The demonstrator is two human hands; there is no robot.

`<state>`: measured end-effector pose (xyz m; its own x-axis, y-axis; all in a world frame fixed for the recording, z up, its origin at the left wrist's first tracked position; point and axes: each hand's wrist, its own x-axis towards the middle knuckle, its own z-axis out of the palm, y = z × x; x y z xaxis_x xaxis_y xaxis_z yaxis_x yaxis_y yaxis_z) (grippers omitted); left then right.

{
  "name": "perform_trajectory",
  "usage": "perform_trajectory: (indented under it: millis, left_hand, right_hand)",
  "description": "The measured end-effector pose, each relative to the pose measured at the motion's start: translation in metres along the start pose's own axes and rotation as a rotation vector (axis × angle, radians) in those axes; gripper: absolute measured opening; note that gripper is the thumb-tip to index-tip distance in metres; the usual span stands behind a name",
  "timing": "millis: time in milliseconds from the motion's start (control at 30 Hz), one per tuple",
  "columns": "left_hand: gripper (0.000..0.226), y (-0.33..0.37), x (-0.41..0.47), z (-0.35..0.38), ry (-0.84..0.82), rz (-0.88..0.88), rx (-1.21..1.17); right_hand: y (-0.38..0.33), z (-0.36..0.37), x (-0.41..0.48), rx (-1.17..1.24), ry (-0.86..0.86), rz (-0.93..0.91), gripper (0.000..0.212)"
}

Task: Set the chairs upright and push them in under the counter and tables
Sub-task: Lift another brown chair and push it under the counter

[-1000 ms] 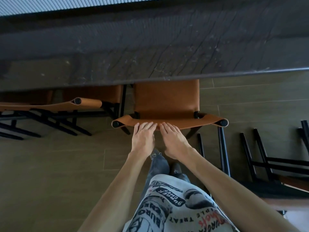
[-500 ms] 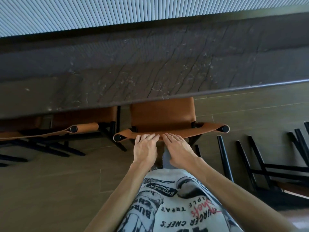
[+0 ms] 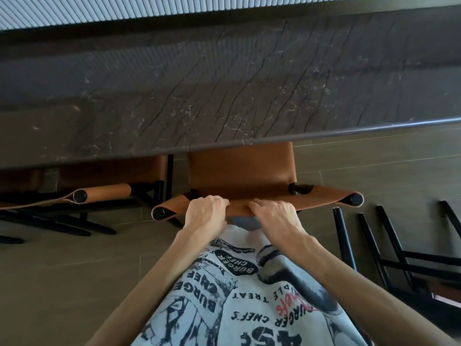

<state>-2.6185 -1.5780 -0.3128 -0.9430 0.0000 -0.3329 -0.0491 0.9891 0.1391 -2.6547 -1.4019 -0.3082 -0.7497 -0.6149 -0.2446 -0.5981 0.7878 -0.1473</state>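
A tan leather chair [image 3: 244, 171] with a black frame stands upright in front of me, its seat partly under the dark marble counter [image 3: 224, 83]. My left hand [image 3: 207, 213] and my right hand [image 3: 274, 214] both grip the top edge of its leather backrest, fingers curled over it, side by side near the middle. A second tan chair [image 3: 104, 193] stands upright to the left, its seat under the counter. At the right a third chair [image 3: 389, 255] lies tipped over on the floor, black legs pointing toward the counter.
The counter's rounded front edge [image 3: 349, 129] runs across the view, with a ribbed pale wall [image 3: 124, 11] behind it. The floor [image 3: 62, 270] is brown tile. The fallen chair's legs lie close to my right side.
The chair has slid further under the counter as I stepped closer. My fingers, flat on the backrest before, now curl over its top edge.
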Motion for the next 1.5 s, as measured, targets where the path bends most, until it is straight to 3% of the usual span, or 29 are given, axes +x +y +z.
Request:
perform_trajectory:
  millis: [233, 433, 1500]
  left_hand:
    - [0.042, 0.004, 0.0, -0.004, -0.068, -0.007, 0.032]
    - [0.043, 0.003, 0.014, -0.017, -0.061, -0.003, 0.071]
    - [0.052, -0.045, 0.068, -0.06, -0.006, -0.02, 0.045]
  right_hand:
    - [-0.002, -0.007, 0.0, 0.087, -0.064, 0.066, 0.024]
    - [0.001, -0.018, 0.008, 0.094, 0.017, 0.128, 0.023]
    - [-0.001, -0.056, 0.086, 0.181, 0.022, 0.122, 0.021]
